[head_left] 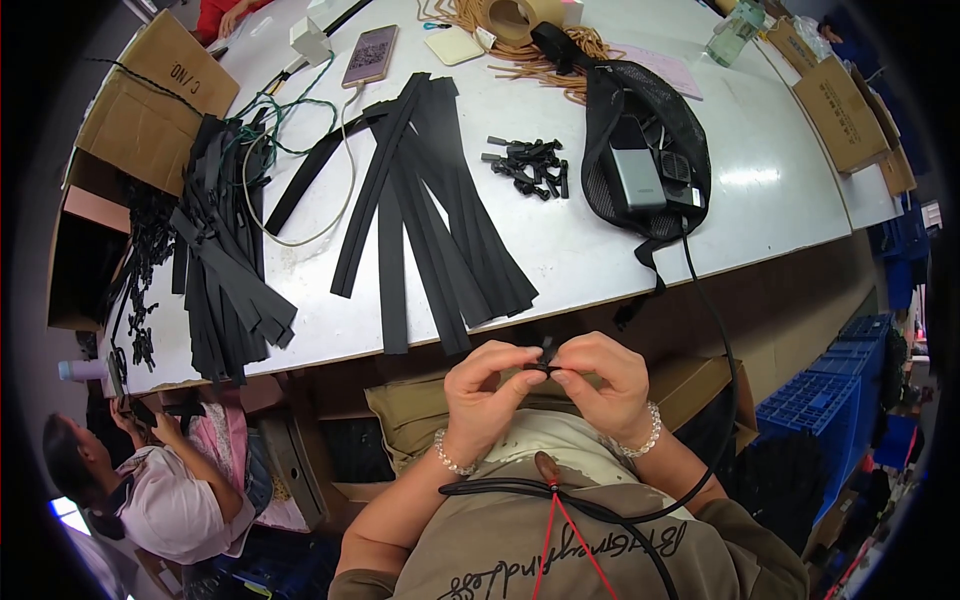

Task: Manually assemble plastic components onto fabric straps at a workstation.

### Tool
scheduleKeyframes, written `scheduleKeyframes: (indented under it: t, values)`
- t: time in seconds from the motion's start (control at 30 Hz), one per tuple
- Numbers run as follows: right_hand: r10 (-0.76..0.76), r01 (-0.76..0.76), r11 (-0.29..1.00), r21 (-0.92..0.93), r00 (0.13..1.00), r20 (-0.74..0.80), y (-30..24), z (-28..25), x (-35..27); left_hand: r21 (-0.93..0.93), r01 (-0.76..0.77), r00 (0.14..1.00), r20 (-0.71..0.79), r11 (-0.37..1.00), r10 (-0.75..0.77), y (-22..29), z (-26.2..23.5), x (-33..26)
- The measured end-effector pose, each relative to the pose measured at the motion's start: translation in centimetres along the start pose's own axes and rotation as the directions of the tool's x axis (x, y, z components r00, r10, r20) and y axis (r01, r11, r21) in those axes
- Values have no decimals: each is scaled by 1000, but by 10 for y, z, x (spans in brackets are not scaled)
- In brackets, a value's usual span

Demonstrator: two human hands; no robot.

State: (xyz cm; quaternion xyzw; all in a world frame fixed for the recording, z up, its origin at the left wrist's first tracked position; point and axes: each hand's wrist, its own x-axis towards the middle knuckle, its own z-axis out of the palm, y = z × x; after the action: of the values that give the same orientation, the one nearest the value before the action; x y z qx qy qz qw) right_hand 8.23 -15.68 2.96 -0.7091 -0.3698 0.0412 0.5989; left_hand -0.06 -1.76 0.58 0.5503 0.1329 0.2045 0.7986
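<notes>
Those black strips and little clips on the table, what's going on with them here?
A person seated at the white table pinches a small black clip between the left hand and right hand, just below the table edge. Flat black strips lie fanned out on the table, with a small pile of black clips beside them. Another person sits at lower left.

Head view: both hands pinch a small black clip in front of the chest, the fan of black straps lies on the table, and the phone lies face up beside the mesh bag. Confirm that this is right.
Not quite. In the head view the phone lies far from the mesh bag, at the table's far edge beyond the black straps. The rest holds: left hand and right hand pinch the small black clip.
</notes>
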Motion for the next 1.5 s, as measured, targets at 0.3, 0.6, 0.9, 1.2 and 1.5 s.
scheduleKeyframes:
  t: [0.3,0.6,0.9,1.2,1.5]
  values:
    - [-200,211,974,-76,970,139,3,-4,0,216,-190,969,201,958,147,6,-11,3]
    - [-180,180,984,13,983,20,-2,2,-6,198,-289,931,285,937,227,10,-10,4]
    - [-216,217,976,31,976,-26,3,5,-6,220,-383,914,231,897,334,12,-8,2]
    - [70,-85,989,119,990,125,4,4,1,184,-5,991,130,983,-19,7,-5,3]
    - [242,-303,936,179,922,301,3,7,14,-145,308,949,-14,940,-314,2,-4,-2]
